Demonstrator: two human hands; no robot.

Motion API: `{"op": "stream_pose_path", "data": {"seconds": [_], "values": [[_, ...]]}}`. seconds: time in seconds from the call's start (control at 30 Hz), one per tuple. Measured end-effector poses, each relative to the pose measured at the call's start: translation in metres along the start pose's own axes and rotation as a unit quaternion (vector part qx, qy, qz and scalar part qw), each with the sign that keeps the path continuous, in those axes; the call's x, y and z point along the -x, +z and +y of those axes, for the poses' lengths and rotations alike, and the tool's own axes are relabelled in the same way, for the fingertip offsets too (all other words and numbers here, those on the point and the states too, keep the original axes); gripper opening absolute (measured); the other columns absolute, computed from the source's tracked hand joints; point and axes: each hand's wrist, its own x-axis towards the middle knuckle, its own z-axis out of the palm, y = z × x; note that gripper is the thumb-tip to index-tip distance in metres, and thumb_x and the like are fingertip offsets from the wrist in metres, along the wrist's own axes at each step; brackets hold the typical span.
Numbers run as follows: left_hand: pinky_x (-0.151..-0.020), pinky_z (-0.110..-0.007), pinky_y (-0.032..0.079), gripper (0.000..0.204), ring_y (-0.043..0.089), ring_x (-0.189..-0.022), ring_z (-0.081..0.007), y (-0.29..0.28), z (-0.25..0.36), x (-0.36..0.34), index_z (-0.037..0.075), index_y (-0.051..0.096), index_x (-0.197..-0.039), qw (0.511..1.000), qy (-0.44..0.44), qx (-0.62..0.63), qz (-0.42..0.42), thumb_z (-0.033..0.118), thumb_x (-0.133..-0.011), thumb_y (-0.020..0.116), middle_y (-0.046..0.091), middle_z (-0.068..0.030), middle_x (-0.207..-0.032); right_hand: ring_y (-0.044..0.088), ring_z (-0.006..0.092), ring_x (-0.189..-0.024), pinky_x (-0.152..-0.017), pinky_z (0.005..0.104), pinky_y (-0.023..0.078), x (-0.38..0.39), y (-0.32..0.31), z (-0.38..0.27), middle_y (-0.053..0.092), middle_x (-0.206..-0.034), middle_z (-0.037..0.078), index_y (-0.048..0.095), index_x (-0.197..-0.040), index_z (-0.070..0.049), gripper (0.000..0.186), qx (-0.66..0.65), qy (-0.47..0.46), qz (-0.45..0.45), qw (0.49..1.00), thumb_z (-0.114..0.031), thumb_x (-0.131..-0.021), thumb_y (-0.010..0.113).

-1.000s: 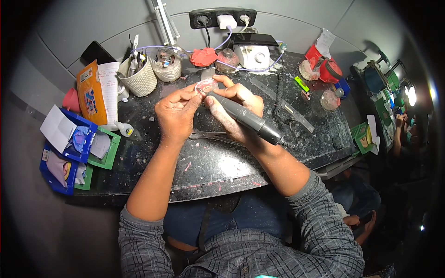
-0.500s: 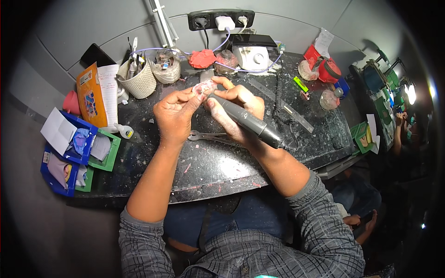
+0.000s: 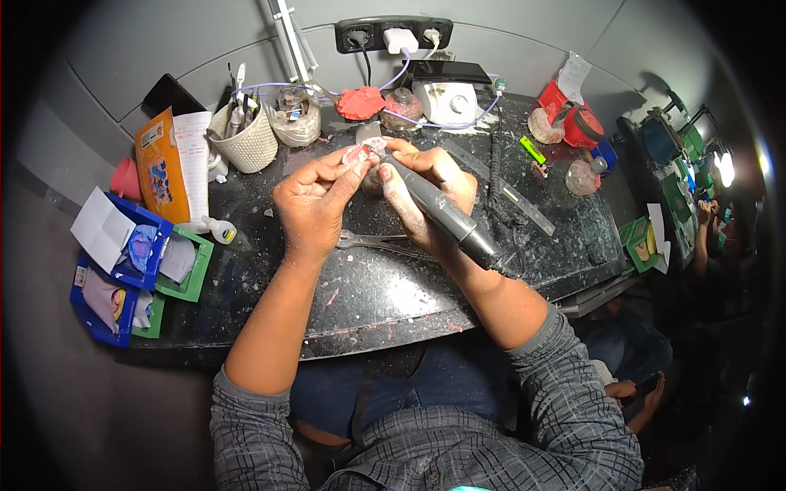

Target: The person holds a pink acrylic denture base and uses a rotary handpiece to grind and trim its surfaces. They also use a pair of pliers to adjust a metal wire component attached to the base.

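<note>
My left hand (image 3: 313,192) pinches a small pink and whitish piece (image 3: 357,154), which looks like a denture base, between thumb and fingertips. My right hand (image 3: 438,184) is wrapped round a thick dark grey rotary handpiece (image 3: 442,211), its front end close to the pink piece. Whether the tip touches the piece is hidden by my fingers. Right fingertips reach the piece's far side. White dust coats my right thumb and fingers. Below the hands a metal plier-like tool (image 3: 383,243) lies on the dusty black worktop (image 3: 368,307).
Blue bins (image 3: 135,274) and green bins (image 3: 190,274) stand at left, near an orange packet (image 3: 157,176) and a woven tool cup (image 3: 250,139). Behind are a glass jar (image 3: 296,123) and white control box (image 3: 450,105). A ruler (image 3: 516,200) and coiled cord (image 3: 496,155) lie right. Another person sits far right.
Both hands have shifted slightly to the right, with the handpiece and the pink piece still held. The pink piece has turned a little between my fingers.
</note>
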Motion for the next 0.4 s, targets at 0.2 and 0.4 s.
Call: {"op": "stream_pose_path", "data": {"seconds": [0.2, 0.4], "values": [[-0.094, -0.036, 0.060, 0.004, 0.073, -0.102, -0.0248, -0.0057, -0.0044, 0.0010, -0.009, 0.067, -0.089, 1.000, -0.004, -0.007, 0.004, -0.011, -0.093, 0.069, 0.071, -0.0292, -0.117, 0.078, 0.0277, -0.097, -0.079, 0.0325, 0.061, 0.0024, 0.0000, 0.0028, 0.075, -0.108, 0.024, 0.064, -0.095, 0.001, 0.024, 0.042, -0.007, -0.025, 0.999, -0.009, -0.085, 0.083], [-0.094, -0.035, 0.059, 0.004, 0.072, -0.101, -0.0235, -0.0050, -0.0070, 0.0019, -0.010, 0.067, -0.089, 1.000, 0.000, -0.017, 0.005, -0.011, -0.093, 0.069, 0.072, -0.0280, -0.115, 0.068, 0.0336, -0.117, -0.100, 0.0419, 0.055, 0.0040, -0.0005, -0.0024, 0.075, -0.103, 0.023, 0.059, -0.099, 0.005, 0.022, 0.023, 0.040, -0.056, 0.997, -0.002, -0.091, 0.078]]}}
